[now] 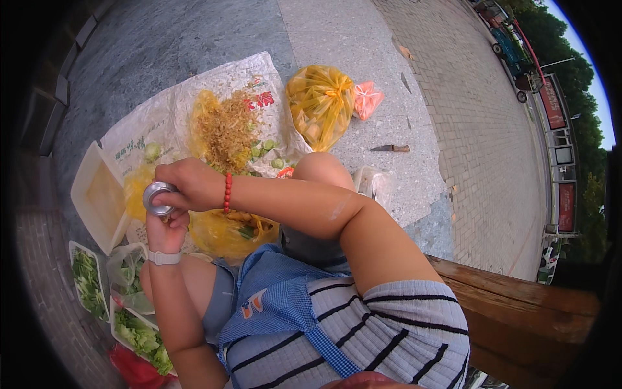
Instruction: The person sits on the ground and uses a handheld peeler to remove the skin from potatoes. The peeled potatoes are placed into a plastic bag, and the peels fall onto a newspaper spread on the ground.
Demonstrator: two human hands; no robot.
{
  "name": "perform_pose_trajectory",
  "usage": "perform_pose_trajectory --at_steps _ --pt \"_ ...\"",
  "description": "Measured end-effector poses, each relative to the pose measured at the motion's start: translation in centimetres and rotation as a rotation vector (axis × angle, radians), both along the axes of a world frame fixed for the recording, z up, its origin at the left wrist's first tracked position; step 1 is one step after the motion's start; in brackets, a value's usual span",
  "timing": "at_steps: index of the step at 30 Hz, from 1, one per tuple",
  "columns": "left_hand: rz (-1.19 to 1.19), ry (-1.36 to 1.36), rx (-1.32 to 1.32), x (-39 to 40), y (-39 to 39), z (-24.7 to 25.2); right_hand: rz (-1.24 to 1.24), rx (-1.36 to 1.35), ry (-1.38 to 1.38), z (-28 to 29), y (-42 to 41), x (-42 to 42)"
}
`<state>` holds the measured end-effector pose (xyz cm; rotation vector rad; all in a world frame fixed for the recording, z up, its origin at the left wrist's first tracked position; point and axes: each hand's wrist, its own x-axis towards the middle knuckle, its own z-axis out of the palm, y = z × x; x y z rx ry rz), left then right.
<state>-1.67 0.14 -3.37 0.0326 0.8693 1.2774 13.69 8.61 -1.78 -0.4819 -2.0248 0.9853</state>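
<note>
My right hand, with a red bead bracelet at its wrist, grips a small round silver-coloured metal piece, the thumb in its hollow. Just below, my left hand wears a white wristband and is raised against it. Its fingers are partly covered, and what they hold is hard to tell. Under both hands lies a flattened white woven sack with printed writing. On it rests a heap of brown shavings or peelings with round green vegetable pieces. A yellow plastic bag of vegetables lies between my knees.
A cream plastic tub leans at the left. Leafy greens fill white trays nearby. Beyond my knee are a tied yellow bag, a pink bag and a knife on the paving. A wooden bench is at right.
</note>
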Motion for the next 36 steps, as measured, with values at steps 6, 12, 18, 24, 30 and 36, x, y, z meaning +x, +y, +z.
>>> perform_pose_trajectory --at_steps 6,12,18,24,30,36 --pt "-0.016 -0.088 0.008 -0.5 0.5 -0.6 -0.012 -0.061 -0.089 0.1 1.2 0.2" --pt "-0.011 -0.097 -0.004 -0.7 0.9 -1.5 0.032 -0.125 -0.105 -0.1 1.9 0.5" --pt "-0.081 -0.133 0.049 -2.7 1.0 -0.8 -0.146 0.011 -0.019 -0.6 3.7 1.2" --pt "-0.014 0.044 0.064 -1.6 -0.8 1.6 -0.198 -0.051 0.119 -0.1 3.7 1.5" --pt "0.067 0.001 -0.017 -0.7 -0.3 1.4 -0.13 -0.08 0.028 -0.6 2.5 0.5" --pt "0.165 0.049 -0.022 -0.4 0.0 1.6 -0.125 -0.108 0.159 1.1 2.3 1.1"
